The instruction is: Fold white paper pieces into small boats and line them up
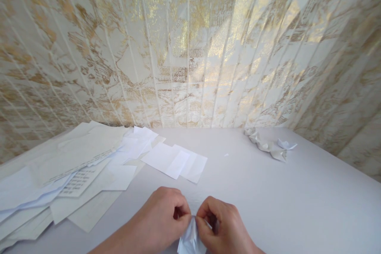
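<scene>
At the bottom middle, a folded piece of white paper [191, 240] is pinched between both hands, its lower end cut off by the frame's edge. My left hand [166, 215] grips its top from the left with thumb and forefinger. My right hand [222, 224] pinches the same top from the right, the fingertips of both hands almost touching. Beyond the hands, white paper pieces [165, 159] lie overlapping, flat on the pale table [268, 206].
A spread pile of paper sheets [86, 151], some printed, covers the table's left side. Small folded paper shapes [263, 143] sit at the back right. A tiny paper scrap [226, 154] lies near the middle. A patterned wall covering [187, 55] rises behind the table.
</scene>
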### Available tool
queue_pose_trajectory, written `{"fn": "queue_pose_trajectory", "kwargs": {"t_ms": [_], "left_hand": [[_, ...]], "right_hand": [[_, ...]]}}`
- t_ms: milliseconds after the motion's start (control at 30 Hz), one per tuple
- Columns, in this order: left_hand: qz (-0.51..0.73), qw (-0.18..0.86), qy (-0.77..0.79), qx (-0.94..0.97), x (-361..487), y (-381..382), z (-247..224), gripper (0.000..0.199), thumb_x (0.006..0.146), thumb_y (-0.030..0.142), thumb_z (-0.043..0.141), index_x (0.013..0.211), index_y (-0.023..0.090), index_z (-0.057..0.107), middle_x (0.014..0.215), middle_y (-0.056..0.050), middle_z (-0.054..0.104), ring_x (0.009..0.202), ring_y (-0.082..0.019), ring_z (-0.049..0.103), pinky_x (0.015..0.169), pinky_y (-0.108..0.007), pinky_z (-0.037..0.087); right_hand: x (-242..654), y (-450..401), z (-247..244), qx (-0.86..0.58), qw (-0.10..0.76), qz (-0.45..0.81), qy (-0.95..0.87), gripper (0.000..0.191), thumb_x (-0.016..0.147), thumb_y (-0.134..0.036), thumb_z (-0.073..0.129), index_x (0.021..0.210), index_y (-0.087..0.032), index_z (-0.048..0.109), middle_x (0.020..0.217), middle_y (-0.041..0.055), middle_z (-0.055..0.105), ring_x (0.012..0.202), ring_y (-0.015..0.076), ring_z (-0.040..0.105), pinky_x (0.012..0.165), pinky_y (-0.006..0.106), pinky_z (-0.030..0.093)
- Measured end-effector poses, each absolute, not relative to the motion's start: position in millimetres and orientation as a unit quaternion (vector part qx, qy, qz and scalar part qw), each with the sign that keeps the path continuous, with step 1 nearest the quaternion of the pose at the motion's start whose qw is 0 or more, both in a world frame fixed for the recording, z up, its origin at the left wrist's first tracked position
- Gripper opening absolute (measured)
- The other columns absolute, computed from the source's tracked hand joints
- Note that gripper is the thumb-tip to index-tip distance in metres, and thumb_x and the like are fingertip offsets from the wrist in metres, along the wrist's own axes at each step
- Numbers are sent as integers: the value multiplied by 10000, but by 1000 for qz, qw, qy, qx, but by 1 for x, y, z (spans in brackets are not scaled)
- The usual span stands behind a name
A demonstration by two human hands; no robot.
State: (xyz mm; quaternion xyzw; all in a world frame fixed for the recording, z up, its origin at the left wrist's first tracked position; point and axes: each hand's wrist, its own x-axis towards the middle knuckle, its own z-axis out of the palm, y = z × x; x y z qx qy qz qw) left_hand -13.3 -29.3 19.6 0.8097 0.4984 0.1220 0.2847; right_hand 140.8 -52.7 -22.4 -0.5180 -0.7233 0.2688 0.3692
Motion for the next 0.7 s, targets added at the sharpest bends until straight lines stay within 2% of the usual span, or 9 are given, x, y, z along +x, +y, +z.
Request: {"fn": "queue_pose_trajectory", "kwargs": {"t_ms": [167, 233, 300, 400, 533, 700], "left_hand": [[182, 283, 546, 767, -11, -26, 16, 164, 644, 178, 442, 482, 184, 424, 476, 60, 447, 472, -92, 425, 451, -186, 282], [221, 273, 556, 753, -10, -26, 13, 185, 670, 196, 438, 495, 193, 378, 474, 65, 415, 470, -92, 405, 449, -186, 279], [241, 272, 555, 748, -11, -25, 12, 200, 694, 215, 439, 509, 197, 366, 486, 64, 413, 479, -95, 409, 451, -186, 282], [243, 303, 537, 749, -12, -25, 13, 156, 720, 221, 439, 569, 190, 459, 521, 56, 464, 496, -99, 435, 461, -182, 304], [231, 323, 516, 759, -12, -27, 15, 210, 746, 215, 424, 664, 172, 612, 574, 30, 552, 526, -106, 472, 494, -186, 328], [195, 335, 521, 760, -10, -28, 18, 250, 724, 212, 422, 585, 150, 620, 515, 38, 499, 503, -99, 424, 474, -188, 298]], "right_hand": [[142, -52, -15, -520, 397, 302, -693, 104, 712, -209, 461, 665, -160, 540, 582, -20, 491, 514, 98, 434, 485, 195, 340], [143, -52, -13, -527, 408, 341, -663, 138, 744, -275, 461, 729, -158, 532, 582, -32, 457, 508, 99, 412, 470, 198, 331], [142, -51, -12, -539, 402, 375, -638, 166, 760, -312, 457, 717, -161, 513, 542, -58, 385, 479, 91, 360, 438, 195, 290], [142, -50, -13, -548, 397, 375, -634, 208, 771, -322, 452, 648, -162, 500, 518, -64, 358, 476, 88, 334, 435, 199, 268], [143, -50, -16, -529, 400, 344, -665, 227, 781, -296, 446, 640, -145, 542, 547, -30, 454, 500, 95, 395, 459, 200, 314], [146, -52, -19, -509, 390, 265, -720, 255, 819, -272, 439, 622, -153, 548, 527, -26, 480, 480, 90, 408, 447, 191, 322]]}}
